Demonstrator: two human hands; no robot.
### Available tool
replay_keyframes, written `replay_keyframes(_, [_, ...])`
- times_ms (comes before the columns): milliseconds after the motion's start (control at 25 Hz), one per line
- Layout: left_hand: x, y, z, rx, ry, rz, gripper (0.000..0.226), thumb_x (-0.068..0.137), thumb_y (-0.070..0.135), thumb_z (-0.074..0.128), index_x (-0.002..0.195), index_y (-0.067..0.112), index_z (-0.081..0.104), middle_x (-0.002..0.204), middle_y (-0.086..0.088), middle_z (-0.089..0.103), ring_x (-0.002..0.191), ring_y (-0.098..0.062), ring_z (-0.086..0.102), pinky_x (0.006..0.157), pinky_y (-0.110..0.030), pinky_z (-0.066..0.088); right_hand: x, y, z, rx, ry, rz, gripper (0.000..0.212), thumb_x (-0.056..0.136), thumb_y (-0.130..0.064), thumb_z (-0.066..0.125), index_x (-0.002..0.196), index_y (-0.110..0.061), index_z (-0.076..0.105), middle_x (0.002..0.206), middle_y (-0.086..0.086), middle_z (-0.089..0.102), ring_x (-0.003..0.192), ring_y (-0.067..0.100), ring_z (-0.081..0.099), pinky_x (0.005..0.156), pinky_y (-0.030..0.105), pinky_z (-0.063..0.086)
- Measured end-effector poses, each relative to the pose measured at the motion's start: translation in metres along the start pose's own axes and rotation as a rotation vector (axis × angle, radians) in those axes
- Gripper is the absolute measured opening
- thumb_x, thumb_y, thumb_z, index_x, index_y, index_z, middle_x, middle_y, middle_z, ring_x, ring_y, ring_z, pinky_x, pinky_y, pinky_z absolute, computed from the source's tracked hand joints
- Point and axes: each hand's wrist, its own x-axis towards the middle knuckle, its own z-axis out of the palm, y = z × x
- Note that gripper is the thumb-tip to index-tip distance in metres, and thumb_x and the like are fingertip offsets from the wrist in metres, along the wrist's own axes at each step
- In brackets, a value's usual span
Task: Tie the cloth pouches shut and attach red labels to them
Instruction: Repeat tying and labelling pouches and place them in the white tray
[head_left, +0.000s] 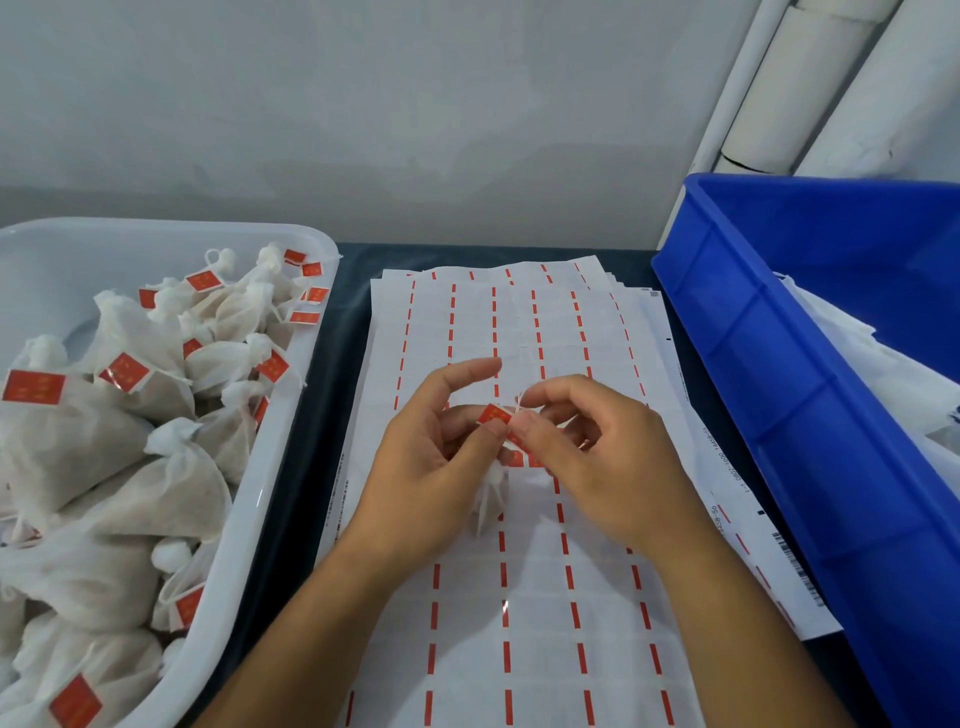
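Observation:
A small white cloth pouch (491, 493) hangs between my hands above the label sheets. A red label (494, 414) sits at its string. My left hand (426, 462) pinches the label with thumb and a finger, its index finger stretched out. My right hand (597, 457) pinches the label's right end and the white string (521, 402) from the other side. Most of the pouch's neck is hidden behind my fingers.
A stack of white label sheets (519, 597) with red strips covers the dark table. A white tub (270, 478) at the left holds several tied pouches with red labels. A blue crate (810, 395) stands at the right, white cloth inside.

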Motion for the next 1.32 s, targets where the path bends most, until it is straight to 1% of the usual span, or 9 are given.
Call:
replay_keyframes(120, [-0.001,0.001,0.001,-0.033,0.008,0.01,0.039,0.103,0.012,0.059,0.135,0.033,0.055,0.093,0.002,0.078,0.094,-0.017,0.075,0.085,-0.019,0.057,0.0,-0.001,0.004,0.084,-0.015,-0.009,0.006,0.095,-0.04,0.067,0.101,-0.04,0.066,0.095,-0.024,0.068,0.091,0.0,0.066,0.065,0.011,0.053])
replay_keyframes(200, [-0.001,0.001,0.001,-0.044,0.01,0.006,0.039,0.102,0.011,0.059,0.135,0.033,0.055,0.092,0.001,0.078,0.093,-0.017,0.075,0.087,-0.022,0.058,0.0,-0.003,0.006,0.081,0.021,-0.046,0.01,0.095,-0.032,0.07,0.097,-0.041,0.065,0.099,-0.022,0.066,0.094,0.003,0.065,0.069,0.01,0.052])
replay_keyframes(440, [-0.001,-0.003,0.0,0.061,-0.001,-0.004,0.041,0.099,0.023,0.067,0.131,0.043,0.052,0.096,0.007,0.076,0.098,-0.015,0.074,0.084,-0.029,0.06,-0.001,-0.005,0.01,0.094,0.07,-0.029,0.008,0.098,-0.034,0.065,0.097,-0.039,0.06,0.098,-0.023,0.066,0.098,-0.003,0.064,0.069,0.007,0.051])
replay_keyframes(680, [0.0,-0.013,0.004,0.372,0.001,0.054,0.036,0.097,0.042,0.06,0.128,0.052,0.044,0.096,0.023,0.07,0.097,0.001,0.068,0.072,-0.008,0.045,0.0,-0.005,0.008,0.156,0.164,0.02,0.009,0.097,-0.032,0.068,0.095,-0.038,0.062,0.093,-0.026,0.068,0.092,-0.001,0.068,0.072,0.008,0.052])
replay_keyframes(800, [0.0,-0.014,0.005,0.375,0.026,0.055,0.036,0.099,0.039,0.057,0.126,0.055,0.041,0.096,0.023,0.067,0.094,0.001,0.068,0.065,-0.005,0.047,0.0,-0.005,0.008,0.187,0.251,0.029,0.011,0.095,-0.03,0.071,0.094,-0.039,0.064,0.09,-0.025,0.07,0.091,0.002,0.069,0.071,0.008,0.053])
replay_keyframes(960, [-0.003,-0.013,0.011,0.355,0.116,0.164,0.037,0.103,0.031,0.056,0.131,0.049,0.041,0.087,0.015,0.064,0.085,-0.008,0.067,0.07,-0.008,0.049,0.0,-0.007,0.01,0.246,0.312,0.051,0.007,0.093,-0.035,0.072,0.095,-0.038,0.066,0.09,-0.024,0.072,0.09,0.002,0.071,0.069,0.01,0.054])
replay_keyframes(1040, [-0.004,-0.009,0.015,0.375,0.162,0.22,0.034,0.101,0.04,0.056,0.132,0.047,0.043,0.083,0.016,0.061,0.078,-0.01,0.064,0.064,-0.012,0.049,0.0,-0.009,0.012,0.267,0.333,0.059,0.011,0.089,-0.041,0.071,0.097,-0.036,0.066,0.09,-0.024,0.073,0.089,0.002,0.072,0.068,0.009,0.054])
replay_keyframes(1160, [-0.002,-0.008,0.018,0.531,0.263,0.284,0.027,0.098,0.049,0.053,0.124,0.044,0.055,0.099,0.021,0.061,0.09,-0.001,0.061,0.069,-0.007,0.045,0.0,-0.013,0.014,0.296,0.35,0.069,0.022,0.083,-0.049,0.069,0.1,-0.035,0.065,0.088,-0.023,0.074,0.086,0.002,0.074,0.067,0.009,0.054])
replay_keyframes(1320, [-0.001,-0.008,0.017,0.555,0.417,0.314,0.033,0.094,0.051,0.06,0.111,0.027,0.074,0.099,0.01,0.064,0.089,-0.003,0.06,0.07,-0.004,0.044,-0.002,-0.014,0.015,0.307,0.339,0.059,0.019,0.086,-0.044,0.073,0.1,-0.034,0.066,0.088,-0.021,0.075,0.084,0.003,0.075,0.066,0.01,0.055])
